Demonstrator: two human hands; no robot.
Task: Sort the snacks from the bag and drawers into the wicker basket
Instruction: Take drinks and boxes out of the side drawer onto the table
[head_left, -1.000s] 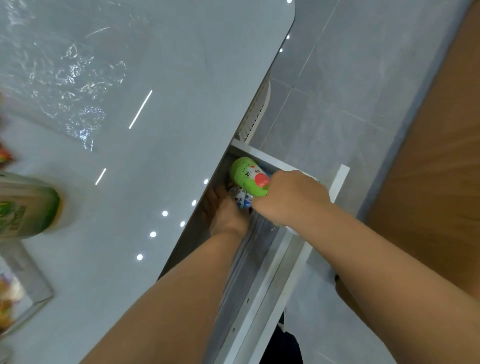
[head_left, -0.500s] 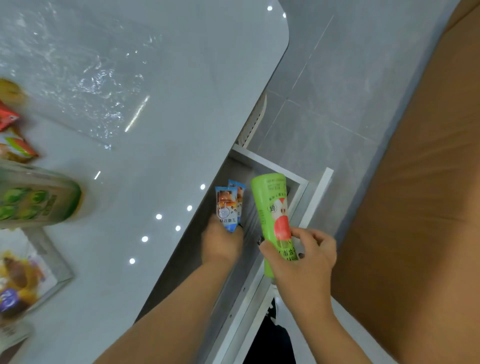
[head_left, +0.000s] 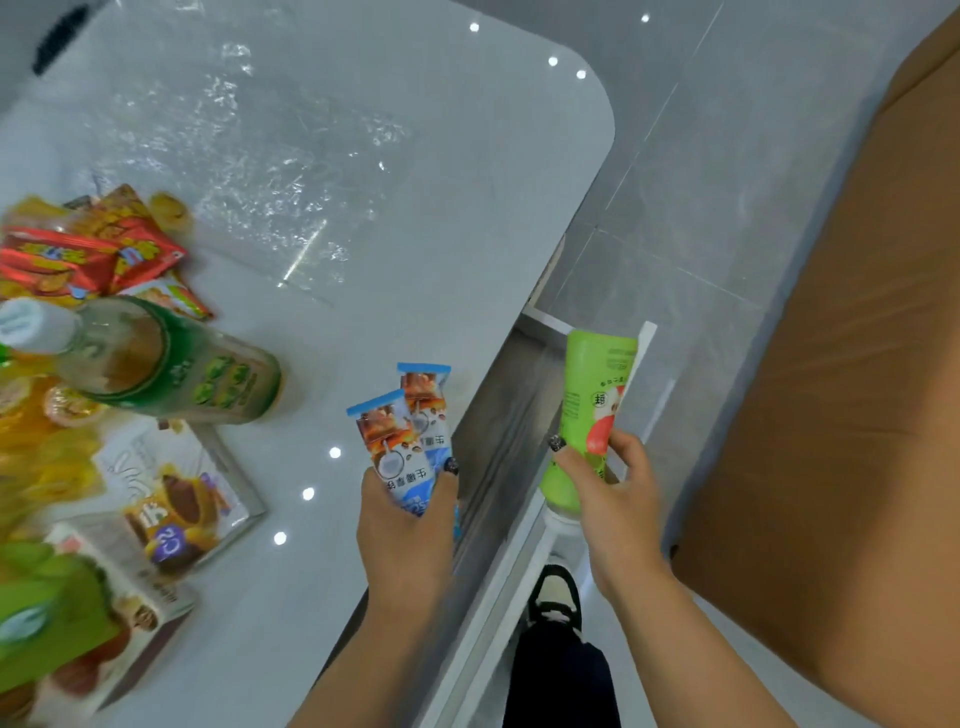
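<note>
The two snack sachets are narrow packets, blue and white with a brown picture and a blue sealed top edge. They stand upright and overlap each other, held in the left hand, whose fingers and thumb curl round their lower ends, just over the right edge of the table. The green bottle has a red apple picture and a white cap at its lower end. The right hand grips it near that end, above the open drawer beside the table edge. The two hands are near each other but apart. Farther to the left edge of the table lie blurred snack packets, a lying drink bottle and boxes.
</note>
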